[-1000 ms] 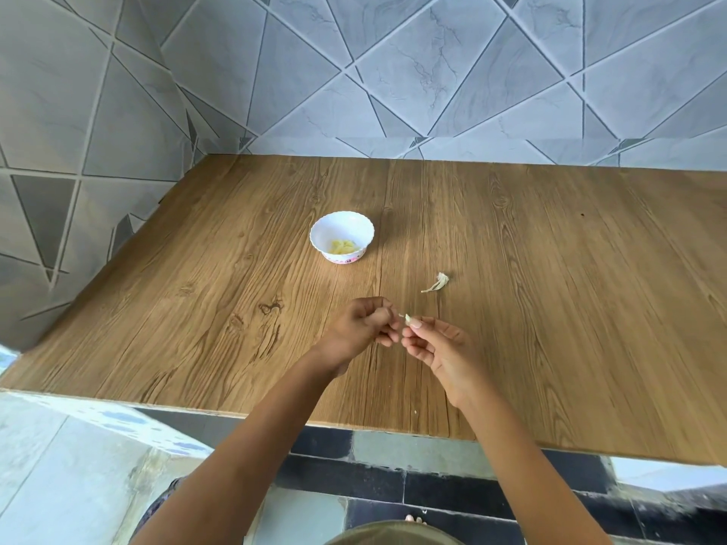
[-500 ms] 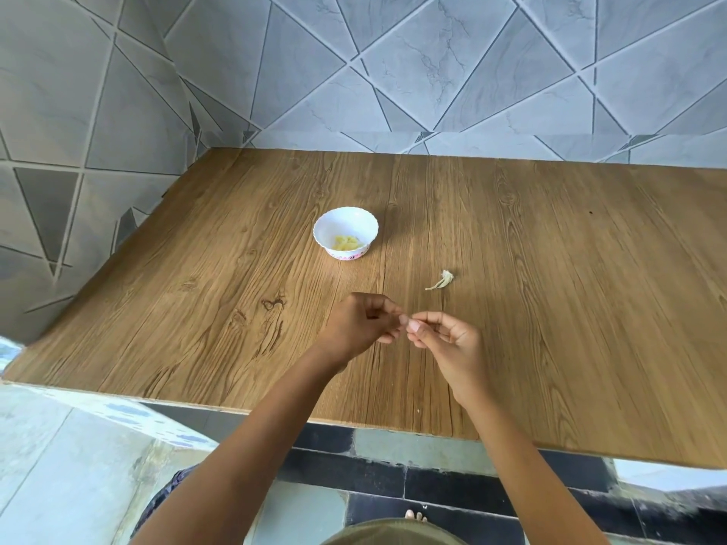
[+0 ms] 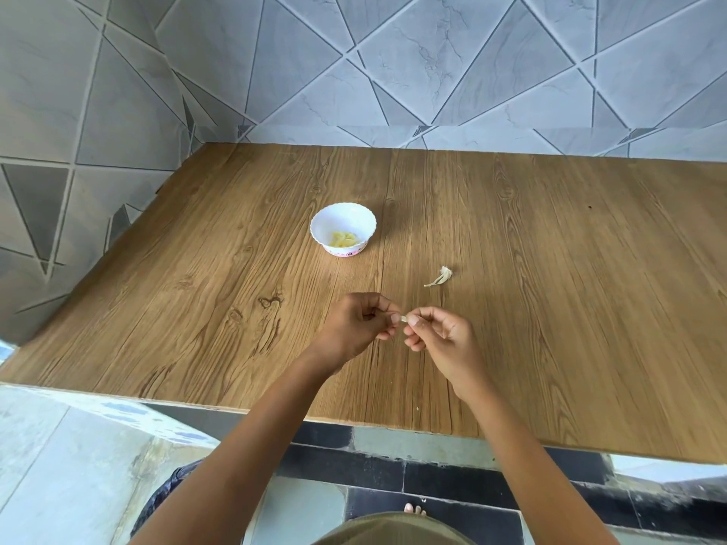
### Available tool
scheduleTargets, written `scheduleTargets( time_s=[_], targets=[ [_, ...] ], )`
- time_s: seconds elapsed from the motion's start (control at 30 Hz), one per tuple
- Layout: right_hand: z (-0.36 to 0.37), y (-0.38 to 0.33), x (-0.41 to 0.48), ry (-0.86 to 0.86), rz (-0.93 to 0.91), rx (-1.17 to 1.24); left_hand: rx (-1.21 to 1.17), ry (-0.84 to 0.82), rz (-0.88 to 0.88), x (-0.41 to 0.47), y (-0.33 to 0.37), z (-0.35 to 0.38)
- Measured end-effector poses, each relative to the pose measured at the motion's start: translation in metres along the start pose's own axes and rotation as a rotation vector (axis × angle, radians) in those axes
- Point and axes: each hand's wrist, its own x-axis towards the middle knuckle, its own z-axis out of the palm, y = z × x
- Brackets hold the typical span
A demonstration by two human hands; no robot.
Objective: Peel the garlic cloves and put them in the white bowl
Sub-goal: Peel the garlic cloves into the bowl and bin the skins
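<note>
Pinching likely clove [image 3: 403, 318], hands [image 3: 354, 324] [image 3: 444, 337] hover inside table [image 3: 393, 423] edge.

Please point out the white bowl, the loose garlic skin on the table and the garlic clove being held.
white bowl [image 3: 341, 216]: head view, bare inner wall.
garlic skin [image 3: 443, 274]: head view, its thicker far end.
garlic clove [image 3: 403, 318]: head view, the small pale part that shows.

Wooden table [image 3: 550, 308] in corner; grey marbled triangular wall tiles [image 3: 393, 72]; dark and pale floor tiles [image 3: 373, 466].
</note>
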Motion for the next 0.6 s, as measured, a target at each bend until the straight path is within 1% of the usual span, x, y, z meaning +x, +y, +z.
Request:
scheduleTargets(
  time_s=[0.1, 0.27, 0.43, 0.5, 0.6],
  targets=[
    [-0.0004, -0.0018, -0.0004, 0.011, -0.022, -0.031, -0.016, 0.016, 0.004, -0.0008, -0.0006, -0.0011],
    [0.0006, -0.0008, 0.0015, 0.048, -0.056, -0.132, 0.031, 0.031, 0.027, -0.0014, -0.0011, -0.0003],
    [0.0004, -0.004, 0.0016, 0.028, -0.084, -0.233, 0.037, -0.023, 0.022, -0.0023, -0.0016, -0.0021],
    [0.0007, -0.0068, 0.0023, 0.005, -0.051, -0.203, -0.019, -0.058, -0.01, -0.0031, -0.001, -0.0033],
    [0.0007, -0.0104, 0.0029, -0.027, 0.088, -0.036, -0.137, -0.113, -0.058, -0.0047, -0.001, -0.0048]
  ],
)
